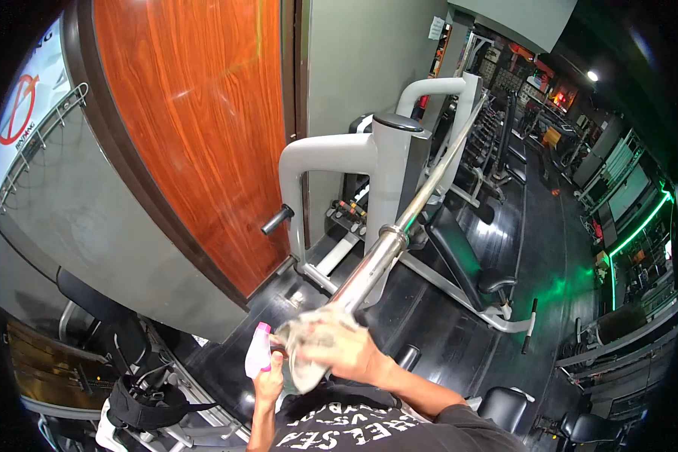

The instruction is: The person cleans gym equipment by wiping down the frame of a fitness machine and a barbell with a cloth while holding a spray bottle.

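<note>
A chrome barbell [369, 265] rests across a grey bench-press frame [394, 162], its near sleeve pointing toward me. My right hand [350, 352] presses a crumpled pale cloth [305, 369] around the end of that sleeve; motion blurs the cloth and fingers a little. Just left of it, my left hand [270, 380] grips a spray bottle [258, 350] with a white and pink trigger head. The bottle's body is mostly hidden behind the hand and cloth.
A black padded bench [459, 256] stands under the bar. To the left are a brown wooden door [196, 113] and a grey half wall [120, 233]. A black bag [147, 403] hangs at lower left. Dumbbell racks [486, 139] line the far side.
</note>
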A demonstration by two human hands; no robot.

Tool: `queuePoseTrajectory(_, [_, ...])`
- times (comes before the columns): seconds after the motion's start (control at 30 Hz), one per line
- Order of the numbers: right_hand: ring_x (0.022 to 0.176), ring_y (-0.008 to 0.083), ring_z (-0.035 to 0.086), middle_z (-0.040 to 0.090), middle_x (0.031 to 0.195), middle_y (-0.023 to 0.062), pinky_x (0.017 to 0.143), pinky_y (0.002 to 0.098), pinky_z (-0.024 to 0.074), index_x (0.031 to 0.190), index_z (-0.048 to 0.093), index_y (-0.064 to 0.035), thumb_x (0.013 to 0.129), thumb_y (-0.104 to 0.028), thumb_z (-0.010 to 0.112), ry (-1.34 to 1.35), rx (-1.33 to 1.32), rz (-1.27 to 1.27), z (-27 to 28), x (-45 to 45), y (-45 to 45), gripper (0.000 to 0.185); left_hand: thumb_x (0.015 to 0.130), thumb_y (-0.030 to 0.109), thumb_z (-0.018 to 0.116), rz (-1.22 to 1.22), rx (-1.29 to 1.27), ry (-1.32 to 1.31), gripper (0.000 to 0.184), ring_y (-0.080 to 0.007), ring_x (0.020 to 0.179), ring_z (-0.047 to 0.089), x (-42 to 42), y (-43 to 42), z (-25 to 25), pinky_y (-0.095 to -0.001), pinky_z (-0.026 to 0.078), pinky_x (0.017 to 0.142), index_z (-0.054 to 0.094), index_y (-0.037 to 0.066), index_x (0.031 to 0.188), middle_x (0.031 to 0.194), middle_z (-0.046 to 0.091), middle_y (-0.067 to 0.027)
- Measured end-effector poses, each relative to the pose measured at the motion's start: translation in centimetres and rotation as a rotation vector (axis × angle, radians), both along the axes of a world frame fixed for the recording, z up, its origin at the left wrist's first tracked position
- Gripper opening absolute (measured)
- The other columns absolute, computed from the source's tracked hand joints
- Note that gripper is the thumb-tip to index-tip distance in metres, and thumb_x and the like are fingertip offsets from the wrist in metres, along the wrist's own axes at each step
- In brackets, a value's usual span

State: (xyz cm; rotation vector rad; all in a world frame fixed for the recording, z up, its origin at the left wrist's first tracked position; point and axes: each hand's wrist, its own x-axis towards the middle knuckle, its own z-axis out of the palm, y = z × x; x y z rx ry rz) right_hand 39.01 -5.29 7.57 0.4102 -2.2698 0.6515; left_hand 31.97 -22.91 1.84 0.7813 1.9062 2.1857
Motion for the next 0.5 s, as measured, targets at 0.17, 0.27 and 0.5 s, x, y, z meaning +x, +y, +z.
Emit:
queuePoseTrajectory(0.17, [0.097, 0.0226, 0.068, 0.071, 0.097, 0.0029, 0.088, 0.0388, 0.0558, 0.094, 0.069, -0.0151, 0.070, -0.004, 0.067, -0.025, 0.099, -0.024, 0.0, -0.7, 8.6, 0.027, 0.095, 0.028, 0.062, -0.051, 0.082, -0.030, 0.031, -0.0163, 0.086, 0.059, -0.4, -0.7, -1.1, -0.0302, 0.051, 0.072, 0.054, 0.000, 0.105, 0.097, 0.060, -0.0117])
queuePoseTrajectory(0.27, [0.097, 0.0309, 0.066, 0.069, 0.103, 0.0106, 0.083, 0.0405, 0.0535, 0.096, 0.066, -0.0079, 0.071, 0.008, 0.056, 0.115, -0.027, -0.518, -2.0, -2.1, 14.6, 0.032, 0.095, 0.022, 0.063, -0.096, 0.074, -0.066, 0.027, -0.0178, 0.090, 0.060, -0.4, -0.8, -0.2, -0.0313, 0.053, 0.074, 0.055, -0.002, 0.104, 0.101, 0.061, -0.0142])
queuePoseTrajectory(0.5, [0.120, 0.0340, 0.052, 0.061, 0.121, 0.0114, 0.110, 0.0562, 0.0293, 0.119, 0.060, -0.0112, 0.066, 0.000, 0.066, 0.050, -0.068, -0.489, -0.6, -1.4, 10.0, 0.055, 0.094, 0.024, 0.064, -0.060, 0.070, -0.090, 0.029, -0.0194, 0.092, 0.059, -0.2, -0.3, -0.4, -0.0328, 0.051, 0.079, 0.055, -0.002, 0.103, 0.102, 0.062, -0.0146])
